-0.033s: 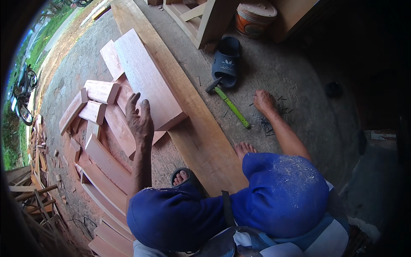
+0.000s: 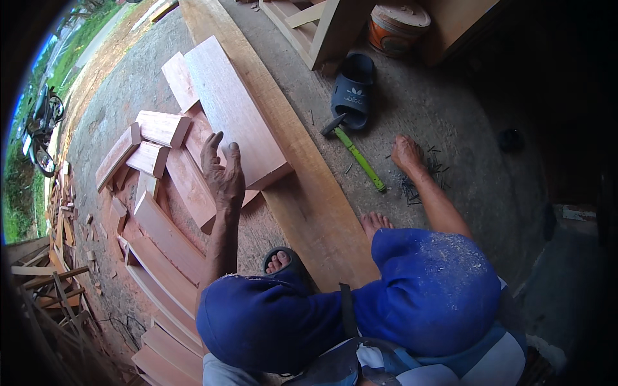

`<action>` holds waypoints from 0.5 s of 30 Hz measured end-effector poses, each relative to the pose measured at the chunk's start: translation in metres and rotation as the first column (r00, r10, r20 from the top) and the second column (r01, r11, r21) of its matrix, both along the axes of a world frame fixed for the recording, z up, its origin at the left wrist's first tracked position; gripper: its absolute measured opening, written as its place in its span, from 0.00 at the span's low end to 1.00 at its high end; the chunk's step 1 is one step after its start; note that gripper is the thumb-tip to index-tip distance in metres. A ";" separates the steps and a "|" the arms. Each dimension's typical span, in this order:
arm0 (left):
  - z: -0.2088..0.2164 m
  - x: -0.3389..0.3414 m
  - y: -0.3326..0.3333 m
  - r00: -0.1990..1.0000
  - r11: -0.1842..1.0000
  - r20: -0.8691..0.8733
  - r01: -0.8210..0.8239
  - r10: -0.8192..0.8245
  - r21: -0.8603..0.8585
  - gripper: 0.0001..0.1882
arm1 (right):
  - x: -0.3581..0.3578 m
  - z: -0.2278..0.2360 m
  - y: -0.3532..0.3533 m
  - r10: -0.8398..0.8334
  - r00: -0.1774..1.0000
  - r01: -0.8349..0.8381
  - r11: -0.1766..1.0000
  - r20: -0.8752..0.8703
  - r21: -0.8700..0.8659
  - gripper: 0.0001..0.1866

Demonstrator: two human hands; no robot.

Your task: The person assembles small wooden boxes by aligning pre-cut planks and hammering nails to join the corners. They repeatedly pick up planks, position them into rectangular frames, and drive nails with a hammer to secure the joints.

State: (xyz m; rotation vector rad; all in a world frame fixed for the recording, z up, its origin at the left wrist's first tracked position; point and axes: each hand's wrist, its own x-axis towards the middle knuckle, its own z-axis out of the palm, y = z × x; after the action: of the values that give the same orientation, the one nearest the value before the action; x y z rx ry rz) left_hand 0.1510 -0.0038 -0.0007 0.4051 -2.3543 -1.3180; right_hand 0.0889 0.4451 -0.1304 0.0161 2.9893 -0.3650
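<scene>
My left hand [image 2: 224,168] is raised with thumb and fingers apart, at the near left side of a thick pinkish wooden block [image 2: 235,106]. Whether it touches the block I cannot tell. The block lies slanted along a long flat plank [image 2: 302,212]. My right hand [image 2: 407,153] is closed low over the concrete, beside a scatter of dark nails [image 2: 412,192]. What its fingers hold, if anything, is hidden. Left of that hand lies a hammer [image 2: 360,161] with a bright green handle, its head by a dark clog [image 2: 353,90].
Cut and curved wood pieces [image 2: 168,238] are heaped to the left. A wooden frame [image 2: 315,38] and an orange tub [image 2: 398,29] stand at the far side. My sandalled foot [image 2: 280,260] and bare foot [image 2: 375,223] flank the plank. Wood scraps [image 2: 64,225] and a motorcycle [image 2: 44,125] are farther left.
The whole scene sits slightly farther right in the picture. Both hands keep their pose and their place beside the block and the nails.
</scene>
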 end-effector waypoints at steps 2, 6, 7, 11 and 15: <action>-0.006 0.007 0.003 0.999 0.963 -0.051 -0.007 -0.007 -0.268 0.24 | 0.001 -0.003 -0.006 -0.010 1.000 0.011 0.998 -0.011 0.061 0.12; 0.001 0.020 0.021 0.970 0.897 -0.120 0.144 -0.212 -0.418 0.18 | -0.008 0.036 -0.051 0.040 0.989 -0.077 0.964 -0.146 -0.255 0.09; 0.004 0.025 0.019 0.967 0.911 -0.091 0.189 -0.237 -0.368 0.17 | -0.009 0.064 -0.083 0.103 0.992 -0.124 0.903 -0.074 -0.412 0.08; 0.031 0.009 0.037 0.893 0.884 -0.078 0.421 -0.443 -0.204 0.18 | 0.001 0.157 -0.164 0.457 0.808 -0.589 0.611 -0.373 -0.529 0.08; 0.052 0.006 0.043 0.887 0.877 -0.003 0.457 -0.463 -0.150 0.15 | -0.004 0.200 -0.219 0.471 0.789 -0.591 0.403 -0.396 -0.699 0.08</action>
State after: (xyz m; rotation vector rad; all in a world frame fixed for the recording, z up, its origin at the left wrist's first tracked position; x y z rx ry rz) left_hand 0.1571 0.0393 0.0518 -0.2455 -2.5900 -1.3146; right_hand 0.0852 0.2264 0.0698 -1.0730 2.4050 -1.6079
